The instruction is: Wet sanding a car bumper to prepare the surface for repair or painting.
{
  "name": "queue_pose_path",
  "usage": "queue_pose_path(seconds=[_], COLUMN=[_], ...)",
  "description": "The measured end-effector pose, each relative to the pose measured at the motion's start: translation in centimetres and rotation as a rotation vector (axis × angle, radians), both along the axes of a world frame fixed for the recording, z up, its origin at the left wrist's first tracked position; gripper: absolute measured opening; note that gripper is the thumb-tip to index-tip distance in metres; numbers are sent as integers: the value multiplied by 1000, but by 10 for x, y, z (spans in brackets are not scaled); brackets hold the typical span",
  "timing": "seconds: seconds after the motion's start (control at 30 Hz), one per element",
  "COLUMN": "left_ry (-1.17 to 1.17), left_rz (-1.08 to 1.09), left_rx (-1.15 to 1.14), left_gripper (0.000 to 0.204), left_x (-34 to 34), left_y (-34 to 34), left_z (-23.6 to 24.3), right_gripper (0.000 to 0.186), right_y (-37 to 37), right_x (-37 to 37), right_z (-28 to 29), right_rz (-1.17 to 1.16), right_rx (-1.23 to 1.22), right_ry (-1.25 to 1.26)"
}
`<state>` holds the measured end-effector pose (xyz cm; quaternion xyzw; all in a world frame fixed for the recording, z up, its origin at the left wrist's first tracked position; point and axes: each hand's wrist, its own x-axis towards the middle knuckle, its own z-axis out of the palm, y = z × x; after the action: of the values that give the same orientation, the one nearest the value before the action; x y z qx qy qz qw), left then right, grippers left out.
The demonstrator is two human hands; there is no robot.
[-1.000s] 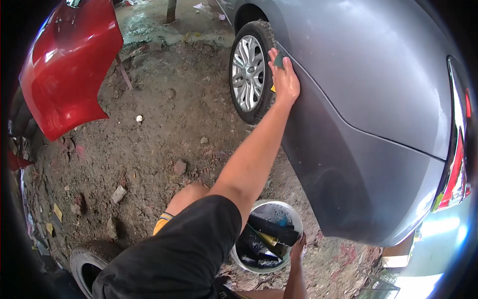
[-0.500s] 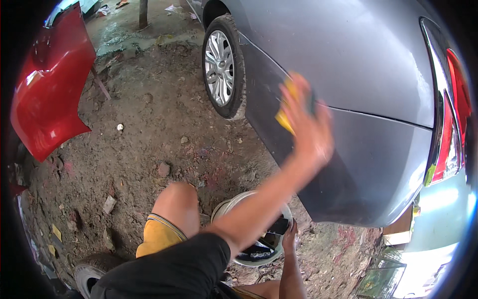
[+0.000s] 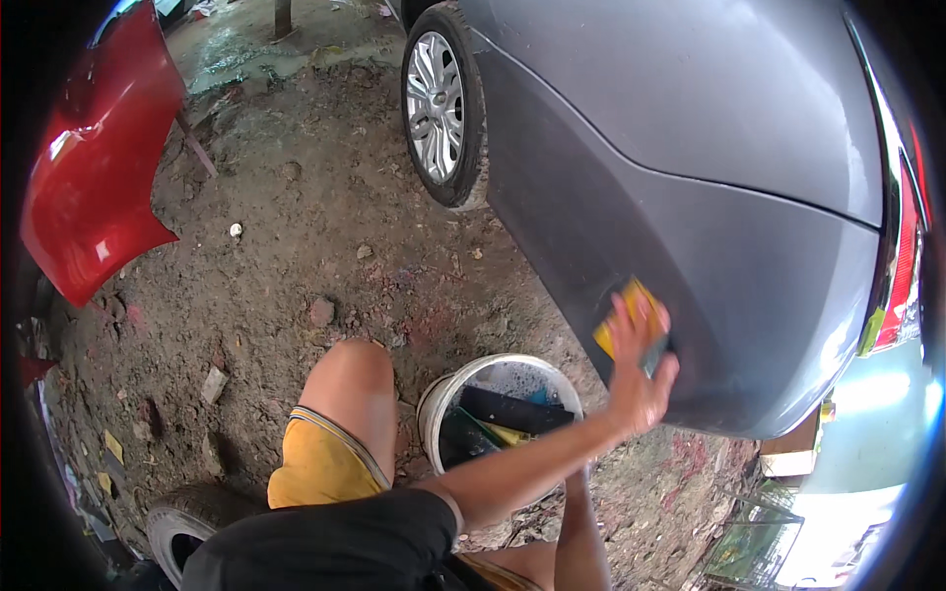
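Observation:
My left hand (image 3: 636, 379) presses a flat yellow and dark grey pad (image 3: 606, 339) against the lower side of a grey car's rear bumper (image 3: 749, 286). The fingers lie over the pad, and the thumb is on its right side. Below that arm stands a white bucket (image 3: 431, 419) holding sudsy water, long dark blocks (image 3: 512, 409) and a yellow strip. My right forearm (image 3: 581, 542) reaches up to the bucket's right side; the fingers of my right hand are hidden behind the left forearm.
The car's rear wheel (image 3: 437, 108) is beyond the bucket. A red car panel (image 3: 99, 197) stands at the left. Uneven dirt with stones (image 3: 214, 384) spreads between them. A loose tyre (image 3: 182, 527) lies by my left side, and a red tail light (image 3: 905, 261) is at far right.
My left hand has moved down and slightly right along the bumper with the pad. The bucket's inside shows more now, and my right hand has become mostly covered by the left forearm.

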<state>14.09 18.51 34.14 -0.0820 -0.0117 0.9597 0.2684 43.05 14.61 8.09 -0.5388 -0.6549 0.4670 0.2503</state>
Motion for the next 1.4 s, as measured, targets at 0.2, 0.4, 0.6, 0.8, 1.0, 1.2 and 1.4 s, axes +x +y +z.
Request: queue_pose_path(seconds=[0.2, 0.4, 0.6, 0.8, 1.0, 1.2, 1.4], left_ry=[519, 624, 352, -60, -190, -52, -272], left_rz=[388, 127, 108, -270, -430, -523, -473], left_rx=[-967, -1159, -920, -387, -578, -401, -313], left_gripper=[61, 64, 79, 91, 96, 88, 87], left_x=[-160, 26, -117, -73, -54, -179, 11], left_y=[25, 11, 36, 31, 28, 21, 9], left_z=[-103, -84, -133, -167, -146, -178, -124], right_gripper=[40, 46, 45, 42, 39, 43, 46], right_y=[-20, -12, -15, -25, -60, -43, -33], right_x=[-57, -40, -46, -67, -130, -165, -114], right_z=[44, 50, 59, 61, 92, -7, -37], right_rz=[140, 46, 146, 80, 60, -271, -361], right_rx=[189, 75, 214, 92, 474, -484, -584], right_ry=[-411, -374, -518, -584, -273, 452, 621])
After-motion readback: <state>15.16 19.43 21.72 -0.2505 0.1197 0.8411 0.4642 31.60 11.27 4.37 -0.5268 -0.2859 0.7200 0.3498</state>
